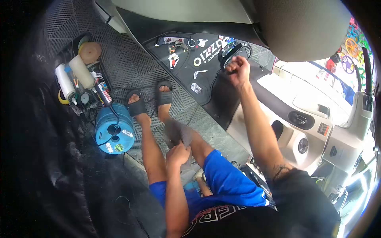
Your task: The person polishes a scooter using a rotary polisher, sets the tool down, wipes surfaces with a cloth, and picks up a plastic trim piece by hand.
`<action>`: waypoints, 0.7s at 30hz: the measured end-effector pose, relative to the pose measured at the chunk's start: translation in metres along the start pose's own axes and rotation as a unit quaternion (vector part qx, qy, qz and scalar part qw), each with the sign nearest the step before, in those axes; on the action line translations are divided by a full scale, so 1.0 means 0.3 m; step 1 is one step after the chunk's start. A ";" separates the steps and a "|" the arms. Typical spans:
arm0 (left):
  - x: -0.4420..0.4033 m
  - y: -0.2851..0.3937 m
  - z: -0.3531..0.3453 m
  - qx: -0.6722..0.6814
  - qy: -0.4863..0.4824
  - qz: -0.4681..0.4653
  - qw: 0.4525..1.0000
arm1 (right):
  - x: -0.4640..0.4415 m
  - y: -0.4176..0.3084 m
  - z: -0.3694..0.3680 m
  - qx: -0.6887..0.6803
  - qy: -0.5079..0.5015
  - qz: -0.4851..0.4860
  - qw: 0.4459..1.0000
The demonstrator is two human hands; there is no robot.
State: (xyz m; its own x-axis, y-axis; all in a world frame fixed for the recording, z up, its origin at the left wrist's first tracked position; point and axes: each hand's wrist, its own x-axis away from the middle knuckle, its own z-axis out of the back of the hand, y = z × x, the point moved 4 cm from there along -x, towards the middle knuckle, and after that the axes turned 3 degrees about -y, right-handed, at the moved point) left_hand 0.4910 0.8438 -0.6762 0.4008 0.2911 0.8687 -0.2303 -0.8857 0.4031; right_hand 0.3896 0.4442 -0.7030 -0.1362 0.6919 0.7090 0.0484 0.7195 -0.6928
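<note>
Low in front of my legs, my left hand is closed around a grey cloth that hangs over my shin. My right hand is stretched forward with its fingers curled. It is beside a dark rounded object at the edge of a black mat with white lettering. Whether those fingers hold anything small is hidden. On the mat lie several small items, among them a silver piece and a red and white piece.
A blue drum stands left of my feet on the grated floor. Behind it a tray carries a white bottle, a black bottle and a round pad. A vehicle door stands open at right, below a seat.
</note>
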 end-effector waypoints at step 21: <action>0.002 0.019 0.038 0.040 0.036 0.033 0.998 | -0.349 -0.053 0.207 0.457 0.424 0.004 0.782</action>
State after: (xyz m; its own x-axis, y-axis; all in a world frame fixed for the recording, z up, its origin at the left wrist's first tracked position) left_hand 0.5002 0.8350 -0.6766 0.3215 0.2539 0.9122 -0.1807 -0.9292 0.3224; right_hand 0.3417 0.3566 -0.7744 0.5853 0.7653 0.2679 -0.7337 0.6405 -0.2267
